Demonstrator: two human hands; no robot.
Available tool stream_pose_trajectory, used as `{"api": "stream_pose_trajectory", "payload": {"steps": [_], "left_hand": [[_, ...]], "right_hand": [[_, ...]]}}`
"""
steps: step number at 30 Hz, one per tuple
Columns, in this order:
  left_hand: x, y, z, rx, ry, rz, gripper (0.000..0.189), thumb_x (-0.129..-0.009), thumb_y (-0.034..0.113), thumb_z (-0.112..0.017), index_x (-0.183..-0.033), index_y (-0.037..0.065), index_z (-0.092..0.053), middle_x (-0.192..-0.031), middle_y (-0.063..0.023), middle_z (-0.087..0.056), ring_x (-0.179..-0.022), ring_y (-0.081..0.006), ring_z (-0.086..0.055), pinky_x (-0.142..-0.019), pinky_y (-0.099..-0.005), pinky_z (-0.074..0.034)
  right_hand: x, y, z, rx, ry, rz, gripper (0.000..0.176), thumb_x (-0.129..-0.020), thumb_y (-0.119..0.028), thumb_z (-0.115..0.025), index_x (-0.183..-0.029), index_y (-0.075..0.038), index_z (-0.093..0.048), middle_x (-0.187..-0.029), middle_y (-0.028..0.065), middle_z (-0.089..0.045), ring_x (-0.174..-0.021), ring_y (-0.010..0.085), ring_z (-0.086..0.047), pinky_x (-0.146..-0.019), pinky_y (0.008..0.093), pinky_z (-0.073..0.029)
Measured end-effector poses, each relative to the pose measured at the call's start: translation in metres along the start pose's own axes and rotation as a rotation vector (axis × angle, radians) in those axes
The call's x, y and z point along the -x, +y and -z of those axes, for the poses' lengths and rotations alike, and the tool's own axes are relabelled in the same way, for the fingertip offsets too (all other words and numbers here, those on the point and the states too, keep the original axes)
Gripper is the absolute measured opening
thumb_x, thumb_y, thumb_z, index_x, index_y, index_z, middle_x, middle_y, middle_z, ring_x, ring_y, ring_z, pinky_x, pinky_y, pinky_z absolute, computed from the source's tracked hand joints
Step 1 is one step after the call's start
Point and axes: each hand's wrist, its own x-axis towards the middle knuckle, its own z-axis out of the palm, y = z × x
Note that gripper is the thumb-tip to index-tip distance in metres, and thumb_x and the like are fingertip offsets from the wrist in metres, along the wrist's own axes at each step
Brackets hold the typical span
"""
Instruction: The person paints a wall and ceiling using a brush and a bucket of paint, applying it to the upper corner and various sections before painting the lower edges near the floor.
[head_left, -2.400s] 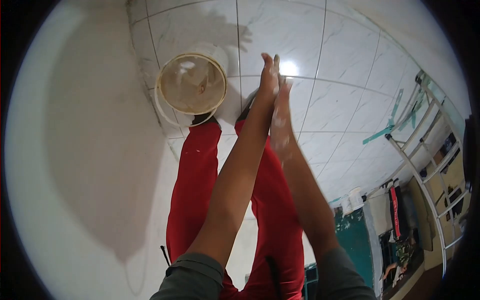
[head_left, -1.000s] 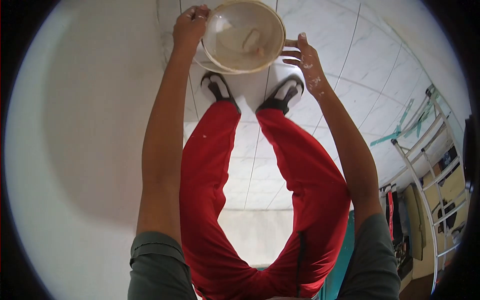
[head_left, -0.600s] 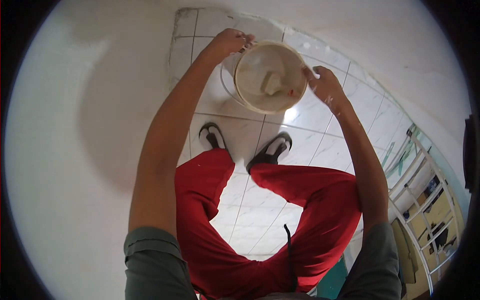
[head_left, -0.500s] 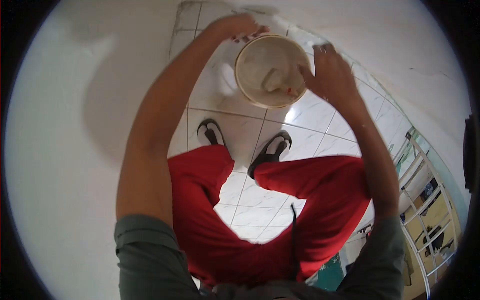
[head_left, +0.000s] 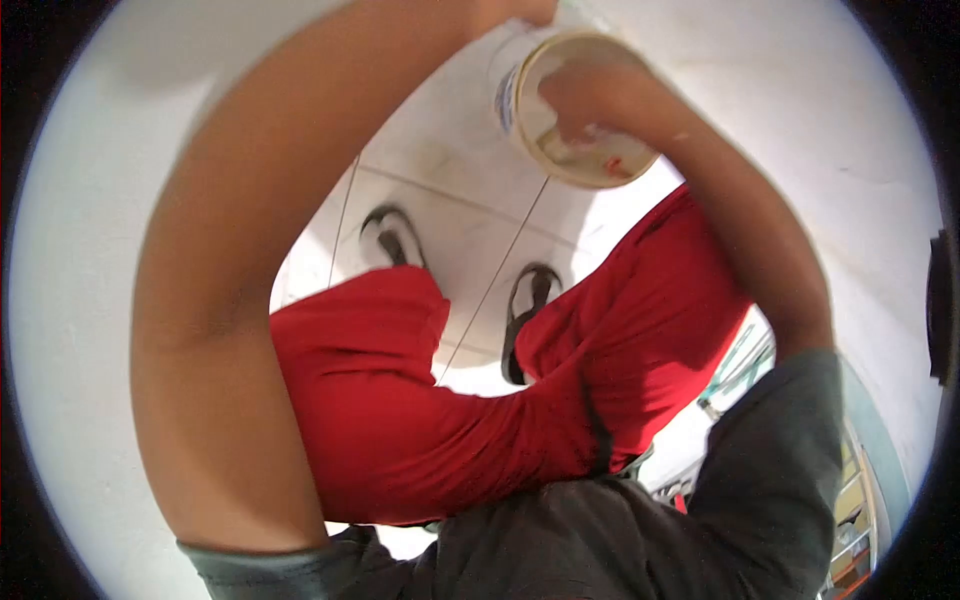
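Note:
A round bucket (head_left: pixel 530 150) with a tan rim and blue print on its side stands near the wall, tilted in my view. My right hand (head_left: pixel 590 95) reaches down inside it, fingers bent and blurred. Just under those fingers lies a pale, blocky thing (head_left: pixel 548 143), partly covered. Close to the near rim is a small red-orange piece (head_left: pixel 613 165); I cannot make out its kind. My left hand (head_left: pixel 525 10) is at the top edge beside the bucket's far left side, its fingers cut off by the frame.
White tiles (head_left: pixel 470 215) with dark joints cover the floor. My sandalled feet (head_left: pixel 395 235) are below the bucket, and my knees in red trousers (head_left: pixel 370 340) spread on both sides. White walls rise at left and right. A metal rack (head_left: pixel 855 520) stands at lower right.
My right hand has gone from the bucket's right rim down into it. My left arm has moved farther up and its hand is now mostly out of frame. The view has shifted and turned.

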Motion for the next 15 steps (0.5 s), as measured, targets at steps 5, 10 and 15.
{"api": "stream_pose_trajectory", "payload": {"steps": [5, 10, 15], "left_hand": [[0.000, -0.038, -0.057, 0.174, -0.174, -0.050, 0.064, -0.085, 0.054, -0.023, -0.100, 0.003, -0.058, -0.099, -0.0195, -0.058, -0.090, -0.0321, -0.056, -0.083, -0.0412, -0.038], [0.002, -0.025, -0.029, 0.555, -0.354, 0.242, 0.091, -0.075, 0.071, -0.005, -0.118, 0.002, -0.047, -0.115, -0.0213, -0.048, -0.096, -0.0362, -0.052, -0.088, -0.0431, -0.035], [-0.045, -0.027, -0.027, 0.582, -0.386, 0.155, 0.097, -0.070, 0.075, -0.002, -0.127, 0.003, -0.034, -0.122, -0.0203, -0.043, -0.105, -0.0349, -0.047, -0.090, -0.0454, -0.035]], "right_hand": [[-0.017, 0.006, 0.009, 0.017, -0.292, -0.247, 0.028, -0.057, -0.018, -0.059, -0.083, -0.007, -0.065, -0.081, 0.0161, -0.062, -0.074, 0.0309, -0.059, -0.062, 0.0387, -0.047], [-0.005, 0.019, -0.030, -0.112, -0.353, -0.166, 0.027, -0.060, -0.020, -0.061, -0.084, -0.009, -0.066, -0.087, 0.0117, -0.063, -0.078, 0.0268, -0.060, -0.067, 0.0375, -0.047], [-0.027, 0.038, -0.085, 0.003, -0.428, -0.220, 0.029, -0.059, -0.019, -0.064, -0.086, -0.008, -0.066, -0.088, 0.0100, -0.063, -0.083, 0.0255, -0.060, -0.069, 0.0394, -0.047]]}}
